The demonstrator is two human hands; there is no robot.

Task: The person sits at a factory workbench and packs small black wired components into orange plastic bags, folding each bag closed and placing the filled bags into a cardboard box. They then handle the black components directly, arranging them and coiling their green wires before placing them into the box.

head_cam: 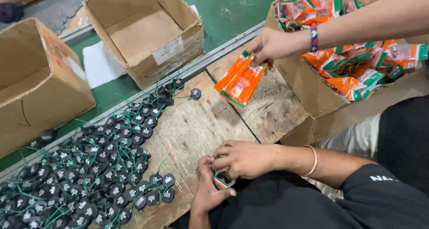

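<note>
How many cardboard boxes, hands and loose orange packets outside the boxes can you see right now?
Cardboard boxes: 3 (left box, middle box, packet-filled box)
Hands: 3 (left hand, right hand, another person's hand)
Orange packets held outside the boxes: 1 bunch
Total: 7

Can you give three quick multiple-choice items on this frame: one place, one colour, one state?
1. Where is the pile of black discs?
A. on the wooden bench
B. inside a box
C. on the person's lap

2. What colour are the discs' wires?
A. red
B. green
C. white

3. How is the nearer open carton?
A. full of pouches
B. taped shut
C. empty

Key: 1 A, the discs lie on the bench boards; 2 B, thin green leads trail from them; 3 C, only its bare floor shows.
</note>
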